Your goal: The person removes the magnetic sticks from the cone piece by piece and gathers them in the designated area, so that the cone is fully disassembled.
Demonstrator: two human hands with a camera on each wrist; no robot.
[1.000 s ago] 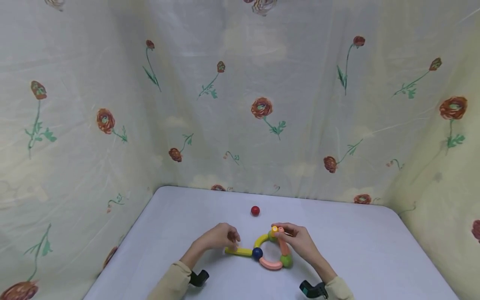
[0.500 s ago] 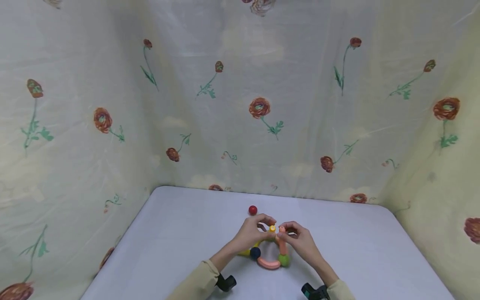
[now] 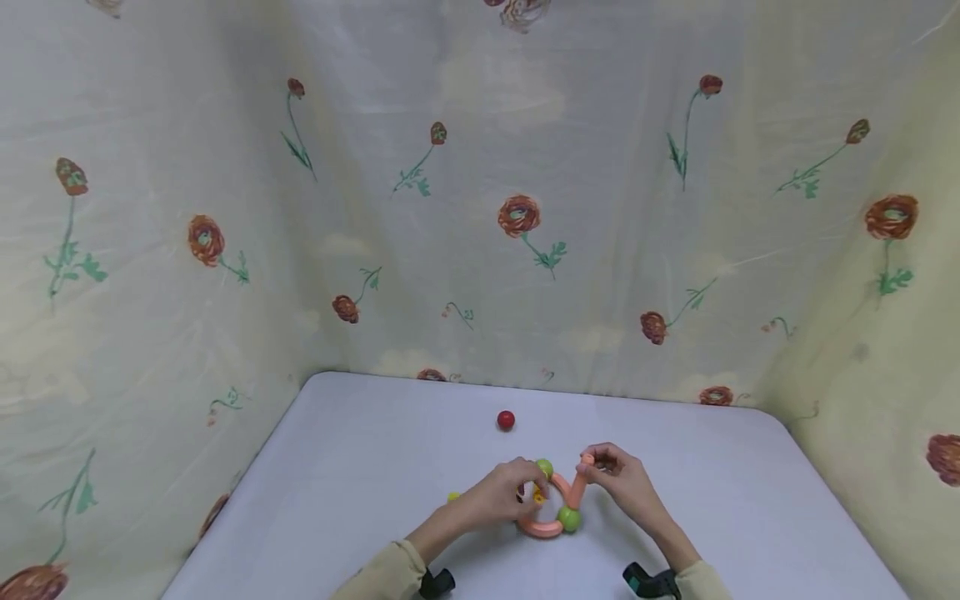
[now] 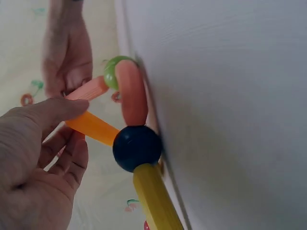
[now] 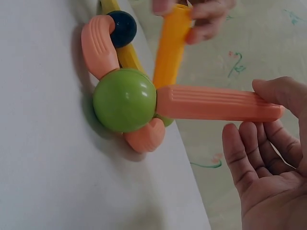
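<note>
Above the near green ball (image 3: 570, 521), one straight pink stick (image 5: 216, 103) is slanting up-right, away from one orange stick (image 5: 171, 48).
Right of it, the right hand (image 3: 621, 483) is pinching the pink top; left, the left hand (image 3: 497, 495) is pinching the orange end. Two curved pink pieces (image 3: 538, 530) are touching it; one dark blue ball (image 4: 137, 149) and two yellow pieces (image 4: 156, 196) are lying left, a second green ball (image 3: 544, 467) and one red ball (image 3: 506, 420) beyond.

Inscriptions: none legible in the head view or either wrist view. Texts, labels, brands: none readable. Numbers: none readable. Signs: none readable.
</note>
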